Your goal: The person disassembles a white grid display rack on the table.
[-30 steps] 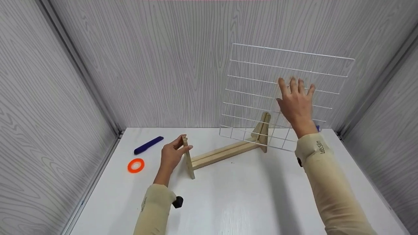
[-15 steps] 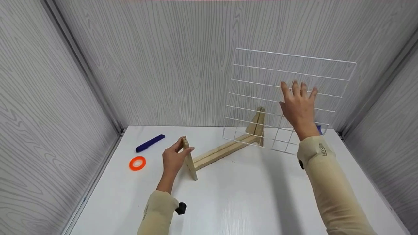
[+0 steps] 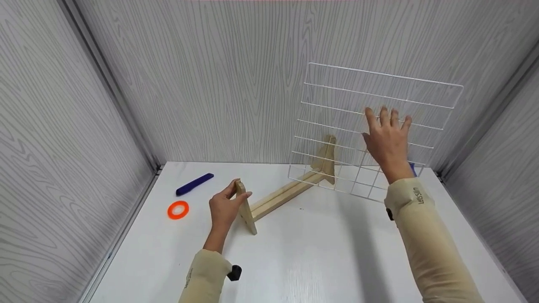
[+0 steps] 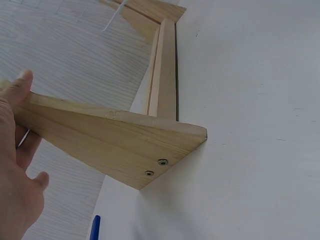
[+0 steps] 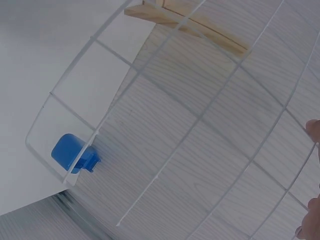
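The white wire grid panel (image 3: pixel 374 126) is the biggest thing here, held upright and tilted over the far right of the white table (image 3: pixel 328 261), its lower edge near the far triangular end of the wooden stand (image 3: pixel 286 191). The right hand (image 3: pixel 388 141) lies flat against it, fingers straight and fanned across the wires. The stand runs diagonally across the table — two parallel rails joining two triangular end plates — and the left hand (image 3: pixel 225 208) pinches the top of the near end plate between thumb and fingers.

As a judgement, the panel handles best if its bottom wire is kept parallel to the gap between the rails while the left hand keeps the stand from skidding; a flat-palm hold gives little control, so any tilt should be slow.

Smaller things: a dark blue marker (image 3: pixel 194 184) and an orange tape roll (image 3: pixel 178 209), both left of the stand.

The left wrist view shows two screw heads (image 4: pixel 154 167) in the end plate, unseen from the head. The right wrist view shows a blue plastic piece (image 5: pixel 75 153) (a clip, perhaps) behind the panel's lower corner, and only the fingertips (image 5: pixel 313 131).
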